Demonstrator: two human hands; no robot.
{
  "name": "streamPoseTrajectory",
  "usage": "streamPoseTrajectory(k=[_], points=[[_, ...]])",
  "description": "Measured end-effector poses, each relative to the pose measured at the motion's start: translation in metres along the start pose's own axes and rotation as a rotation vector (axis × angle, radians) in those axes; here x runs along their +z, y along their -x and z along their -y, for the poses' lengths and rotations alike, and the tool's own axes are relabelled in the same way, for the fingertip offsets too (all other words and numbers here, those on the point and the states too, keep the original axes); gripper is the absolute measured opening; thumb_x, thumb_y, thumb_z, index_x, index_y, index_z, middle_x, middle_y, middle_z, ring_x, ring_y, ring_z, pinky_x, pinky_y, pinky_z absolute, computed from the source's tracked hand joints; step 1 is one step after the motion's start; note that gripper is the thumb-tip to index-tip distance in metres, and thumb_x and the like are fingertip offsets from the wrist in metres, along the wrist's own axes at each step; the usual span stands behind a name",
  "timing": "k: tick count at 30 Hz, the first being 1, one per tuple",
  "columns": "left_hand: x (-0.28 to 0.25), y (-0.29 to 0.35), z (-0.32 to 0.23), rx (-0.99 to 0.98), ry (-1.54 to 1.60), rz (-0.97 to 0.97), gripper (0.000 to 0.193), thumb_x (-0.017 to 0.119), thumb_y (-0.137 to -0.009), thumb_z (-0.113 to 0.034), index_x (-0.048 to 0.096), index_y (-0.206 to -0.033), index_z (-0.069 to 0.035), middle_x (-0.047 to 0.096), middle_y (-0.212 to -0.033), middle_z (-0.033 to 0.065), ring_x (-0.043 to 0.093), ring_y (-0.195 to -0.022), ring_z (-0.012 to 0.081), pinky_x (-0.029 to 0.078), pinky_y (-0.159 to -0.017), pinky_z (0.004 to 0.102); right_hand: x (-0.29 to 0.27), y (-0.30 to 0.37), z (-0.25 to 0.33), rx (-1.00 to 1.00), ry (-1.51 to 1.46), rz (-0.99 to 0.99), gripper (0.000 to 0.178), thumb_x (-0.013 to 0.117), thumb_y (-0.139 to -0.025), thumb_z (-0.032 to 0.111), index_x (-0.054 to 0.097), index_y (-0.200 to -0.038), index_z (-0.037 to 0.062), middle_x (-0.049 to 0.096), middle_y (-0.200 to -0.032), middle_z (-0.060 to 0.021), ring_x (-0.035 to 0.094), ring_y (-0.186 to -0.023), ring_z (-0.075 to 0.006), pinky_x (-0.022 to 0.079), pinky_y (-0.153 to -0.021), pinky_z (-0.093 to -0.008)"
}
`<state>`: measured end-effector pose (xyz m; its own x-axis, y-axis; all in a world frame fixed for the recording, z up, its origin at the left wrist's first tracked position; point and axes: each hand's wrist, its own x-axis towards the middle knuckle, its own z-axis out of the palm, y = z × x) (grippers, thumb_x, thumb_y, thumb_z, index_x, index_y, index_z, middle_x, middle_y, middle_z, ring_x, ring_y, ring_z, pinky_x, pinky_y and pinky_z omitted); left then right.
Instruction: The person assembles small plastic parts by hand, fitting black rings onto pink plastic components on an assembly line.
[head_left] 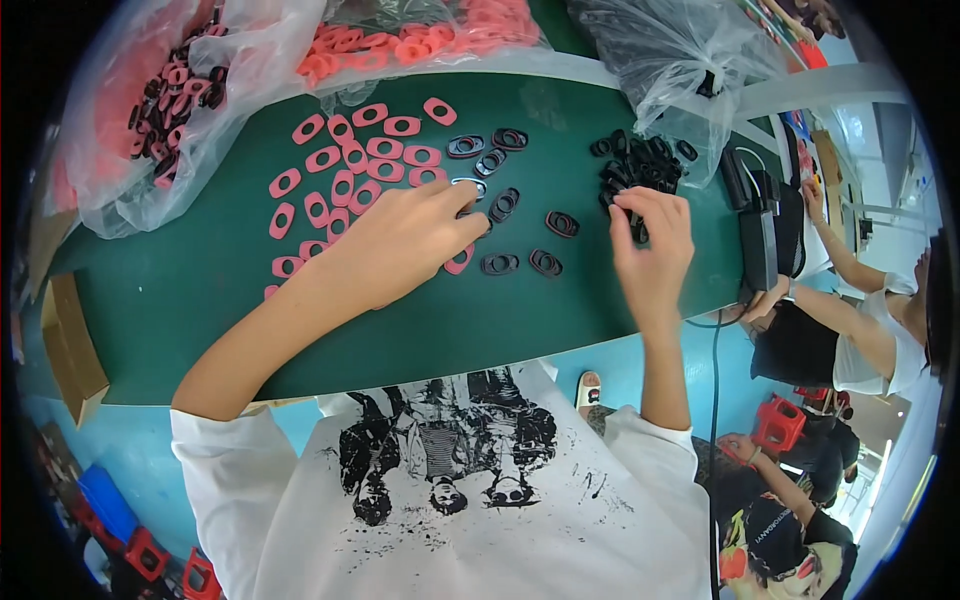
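Many pink oval rings lie spread over the left half of the green table. Between my hands sit several dark oval pieces, some with a pinkish edge. My left hand reaches across the pink rings, its fingers bent down and closed around a dark oval piece at their tips. At the right, a heap of small black oval parts rests on the table. My right hand is at the heap's near edge, thumb and fingertips pinched together; what they hold is hidden.
Along the far side stand clear plastic bags of mixed pink and black pieces, coral rings and a knotted bag. A black power adapter with cables lines the right edge. Co-workers sit at the right. A cardboard piece is at left.
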<state>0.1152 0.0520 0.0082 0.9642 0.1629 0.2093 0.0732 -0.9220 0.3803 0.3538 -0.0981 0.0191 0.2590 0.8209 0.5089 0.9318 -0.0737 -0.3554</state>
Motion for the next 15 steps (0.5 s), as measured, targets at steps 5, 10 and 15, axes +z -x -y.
streamPoseTrajectory(k=[5,10,15], points=[[-0.003,-0.003,-0.004,-0.030,0.042,0.016,0.024,0.067,-0.068,0.005,0.064,-0.091,0.001,0.058,-0.105,0.0134,0.062,-0.091,0.0273,0.054,-0.066,0.0364,-0.005,0.011,-0.021,-0.116,0.239,0.103,0.018,0.079,-0.073,0.007,0.068,-0.087,0.0053,0.067,-0.099,-0.0034,0.059,-0.097,-0.0253,0.043,-0.083,-0.0375],[-0.008,-0.008,-0.001,-0.017,0.012,0.041,0.020,0.068,-0.066,0.005,0.065,-0.086,0.002,0.059,-0.104,0.0143,0.063,-0.091,0.0277,0.054,-0.067,0.0370,-0.006,0.003,-0.023,-0.114,0.210,0.215,0.019,0.079,-0.072,0.007,0.068,-0.087,0.0050,0.065,-0.098,-0.0041,0.059,-0.094,-0.0245,0.042,-0.080,-0.0379],[-0.004,-0.010,-0.005,-0.022,0.013,0.034,0.019,0.068,-0.065,0.004,0.065,-0.084,0.003,0.060,-0.103,0.0154,0.064,-0.090,0.0279,0.054,-0.067,0.0373,-0.010,-0.010,-0.014,0.006,0.084,0.391,0.024,0.077,-0.073,0.004,0.067,-0.095,0.0047,0.062,-0.090,-0.0059,0.059,-0.090,-0.0243,0.044,-0.077,-0.0368]])
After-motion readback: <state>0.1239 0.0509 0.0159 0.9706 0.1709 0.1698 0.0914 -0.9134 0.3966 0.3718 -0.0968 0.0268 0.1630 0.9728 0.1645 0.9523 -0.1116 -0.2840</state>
